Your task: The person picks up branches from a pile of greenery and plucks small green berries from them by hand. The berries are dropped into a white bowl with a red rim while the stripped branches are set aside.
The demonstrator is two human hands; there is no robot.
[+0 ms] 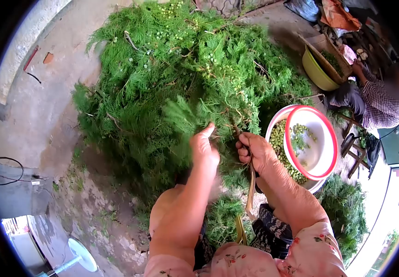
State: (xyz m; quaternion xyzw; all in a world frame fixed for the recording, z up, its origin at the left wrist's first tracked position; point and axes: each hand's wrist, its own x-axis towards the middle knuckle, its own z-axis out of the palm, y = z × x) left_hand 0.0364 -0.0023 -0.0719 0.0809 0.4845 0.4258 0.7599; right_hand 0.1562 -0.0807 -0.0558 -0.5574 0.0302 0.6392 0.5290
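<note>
My right hand (255, 151) is closed around the brown woody stem of an evergreen branch (251, 184). The stem's cut end hangs down toward my lap. Close by on the left, my left hand (204, 148) is closed on a feathery green sprig (181, 115), which is smeared by motion; most of its fingers are hidden. Beyond both hands lies a large heap of evergreen branches (162, 69) with small green cones among the needles. To the right of my right hand, a red-rimmed white basin (322, 138) rests tilted in a larger white basin (273, 117) holding green cones (280, 145).
At the right, another person (384, 99) sits beside a yellow-green tub (315, 69) with a basket (331, 57) on it. More cut greenery (342, 212) lies at lower right. A wooden stool (359, 159) stands near that person. A round white fan-like object (83, 255) is at lower left.
</note>
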